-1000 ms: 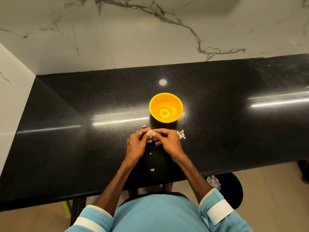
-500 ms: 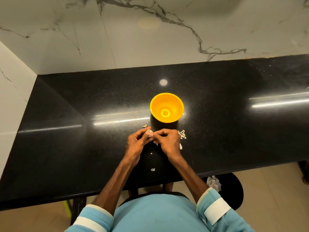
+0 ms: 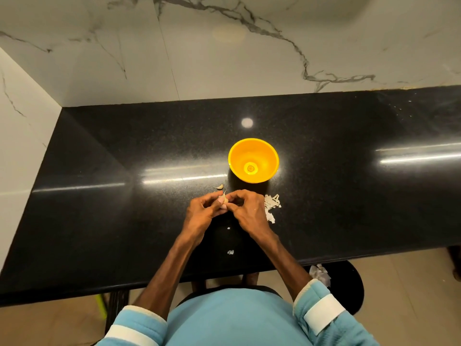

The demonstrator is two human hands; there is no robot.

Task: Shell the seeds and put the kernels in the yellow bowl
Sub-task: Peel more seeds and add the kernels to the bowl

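Note:
A yellow bowl [image 3: 253,159] stands on the black countertop [image 3: 349,183], with one small piece at its bottom. Just in front of it, my left hand [image 3: 203,213] and my right hand [image 3: 248,211] meet, fingertips together. Both pinch a small pale seed [image 3: 225,199] between them; a thin strip of shell sticks up from it. Another pale seed [image 3: 219,187] lies on the counter to the left of the bowl. A heap of white shell pieces [image 3: 271,206] lies beside my right hand.
Two small shell scraps [image 3: 230,252] lie on the counter between my forearms. A marble wall rises behind and to the left. A black stool [image 3: 349,288] with crumpled paper [image 3: 319,273] stands under the counter edge at the right.
My hands have stayed in place in front of the bowl. The fingers have worked on the seed and a strip of shell now sticks up from it.

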